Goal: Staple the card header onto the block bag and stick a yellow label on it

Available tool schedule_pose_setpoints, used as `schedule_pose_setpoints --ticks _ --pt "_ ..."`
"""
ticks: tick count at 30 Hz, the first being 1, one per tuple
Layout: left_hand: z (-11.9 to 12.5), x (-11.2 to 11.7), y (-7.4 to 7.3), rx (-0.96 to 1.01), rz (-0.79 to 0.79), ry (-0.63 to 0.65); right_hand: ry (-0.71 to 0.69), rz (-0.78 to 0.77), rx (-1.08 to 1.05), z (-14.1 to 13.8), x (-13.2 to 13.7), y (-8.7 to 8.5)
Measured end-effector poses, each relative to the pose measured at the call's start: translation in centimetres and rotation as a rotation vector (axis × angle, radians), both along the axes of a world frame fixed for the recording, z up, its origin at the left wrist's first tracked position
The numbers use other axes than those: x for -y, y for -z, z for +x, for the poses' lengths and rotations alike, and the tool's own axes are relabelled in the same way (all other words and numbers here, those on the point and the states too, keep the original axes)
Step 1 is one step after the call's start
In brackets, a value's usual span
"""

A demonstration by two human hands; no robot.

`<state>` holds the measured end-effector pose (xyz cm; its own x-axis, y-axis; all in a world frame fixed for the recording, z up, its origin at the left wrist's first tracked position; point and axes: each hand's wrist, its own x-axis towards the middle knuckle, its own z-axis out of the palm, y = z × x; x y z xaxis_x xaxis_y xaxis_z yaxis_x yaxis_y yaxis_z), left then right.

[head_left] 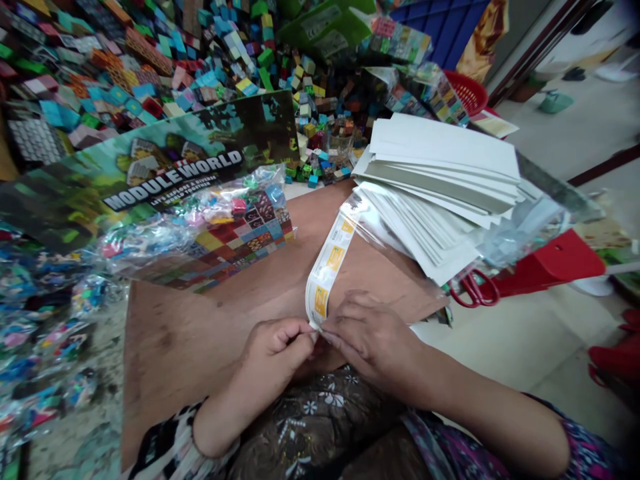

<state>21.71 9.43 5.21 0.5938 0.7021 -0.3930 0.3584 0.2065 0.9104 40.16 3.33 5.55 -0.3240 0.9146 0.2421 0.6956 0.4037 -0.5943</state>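
A long strip of stickers [327, 267], white with yellow panels, lies over the brown board and ends at my fingertips. My left hand [275, 350] is closed in a pinch on the strip's near end. Opposite it, my right hand [373, 337] pinches the same end, the two sets of fingertips nearly touching. Left of the strip, a printed card reading "MODULE WORLD" [175, 180] stands tilted, with clear bags of small colourful pieces [215, 210] in front of it. The brown board [200, 333] lies under my hands.
A stack of white cards [440, 167] lies at the right. Beyond it are red-handled scissors [473, 288] and a red plastic piece [555, 263]. Loose colourful blocks [200, 73] are heaped at the back. Several small bagged pieces [45, 333] lie left. A blue basket [445, 30] stands behind.
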Motion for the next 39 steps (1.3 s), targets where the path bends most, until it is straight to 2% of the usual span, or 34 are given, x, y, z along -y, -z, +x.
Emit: schedule_pose_setpoints --ticks 10,14,20,29,34,39 --pt "-0.23 0.08 0.08 -0.070 0.196 0.178 -0.135 -0.073 0.134 0.37 -0.08 -0.36" --pt "-0.14 0.11 0.13 -0.051 0.178 0.175 -0.174 -0.110 0.106 0.67 -0.20 -0.45" --pt "-0.38 0.07 0.37 -0.076 0.096 0.181 -0.138 -0.124 0.002 0.86 -0.59 -0.33" --pt "-0.18 0.20 -0.51 -0.072 0.115 0.141 -0.166 -0.167 0.014 0.75 -0.61 -0.48" --pt "-0.46 0.17 -0.11 -0.075 0.174 0.140 -0.177 -0.200 0.007 0.76 -0.65 -0.52" --pt "-0.57 0.12 0.02 -0.095 0.212 0.197 -0.176 -0.223 -0.025 0.81 -0.84 -0.60"
